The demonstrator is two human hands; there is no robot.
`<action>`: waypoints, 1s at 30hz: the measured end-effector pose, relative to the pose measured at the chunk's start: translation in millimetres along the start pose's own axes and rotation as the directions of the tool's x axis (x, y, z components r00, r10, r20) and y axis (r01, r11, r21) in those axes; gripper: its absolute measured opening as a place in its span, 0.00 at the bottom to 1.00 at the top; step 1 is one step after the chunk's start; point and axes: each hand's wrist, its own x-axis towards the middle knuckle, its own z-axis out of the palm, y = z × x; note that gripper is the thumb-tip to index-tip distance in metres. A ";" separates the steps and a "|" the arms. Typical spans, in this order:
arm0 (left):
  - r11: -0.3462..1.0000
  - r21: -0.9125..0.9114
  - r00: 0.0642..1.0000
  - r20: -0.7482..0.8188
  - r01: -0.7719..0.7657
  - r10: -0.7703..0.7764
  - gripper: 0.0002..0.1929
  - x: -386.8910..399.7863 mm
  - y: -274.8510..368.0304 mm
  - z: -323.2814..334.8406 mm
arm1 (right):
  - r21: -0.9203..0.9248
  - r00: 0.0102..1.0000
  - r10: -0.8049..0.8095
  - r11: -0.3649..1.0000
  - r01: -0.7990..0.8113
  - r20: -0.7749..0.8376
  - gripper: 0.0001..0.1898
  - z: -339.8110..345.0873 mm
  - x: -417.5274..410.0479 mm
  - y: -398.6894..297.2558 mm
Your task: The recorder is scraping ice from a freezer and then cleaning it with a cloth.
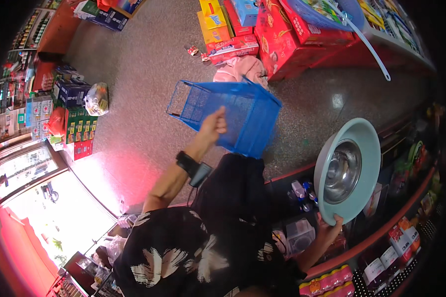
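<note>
My left hand (215,126), with a dark band and a device at its wrist, has its fingers curled over the near side of a blue plastic shopping basket (260,115). Whether it grips the basket cannot be told. The basket has mesh sides and lies tilted ahead of my legs, its handles towards the left. Over at the right, my right hand (332,222) holds a pale green plastic basin (369,167) by its lower rim. The basin is tipped on its side, with a shiny metal bowl (342,172) inside it.
Beyond the basket are a pink cloth (241,68), slippers (193,51) and red cartons (282,48). A blue colander (319,15) sits above them. Stacked drink cartons (80,124) stand left. A red-edged shelf (351,254) with goods curves along the lower right.
</note>
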 end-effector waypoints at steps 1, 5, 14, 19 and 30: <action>0.998 -0.059 0.999 0.027 -0.027 0.028 0.17 -2.2 20.9 -17.0 | -0.006 1.000 0.008 1.000 -0.008 0.006 0.25 0.4 -1.3 3.9; 0.935 0.008 0.910 0.233 -0.355 0.343 0.07 -13.7 78.1 -90.2 | -0.046 0.998 -0.002 0.999 -0.001 -0.070 0.22 11.4 -16.4 7.5; 0.777 0.373 0.848 0.055 -0.507 0.527 0.17 -48.4 78.1 -277.9 | 0.032 0.972 -0.096 0.994 0.106 -0.212 0.19 16.2 -7.7 8.7; 0.976 -0.026 0.854 -0.489 -0.218 0.177 0.19 -30.3 57.0 -258.3 | 0.076 0.958 -0.090 0.990 0.115 -0.273 0.19 26.1 20.2 -24.9; -0.276 0.860 0.764 -0.183 0.430 0.619 0.29 -45.3 28.6 -221.7 | 0.125 0.995 -0.045 0.991 0.057 -0.093 0.22 25.8 184.5 -117.9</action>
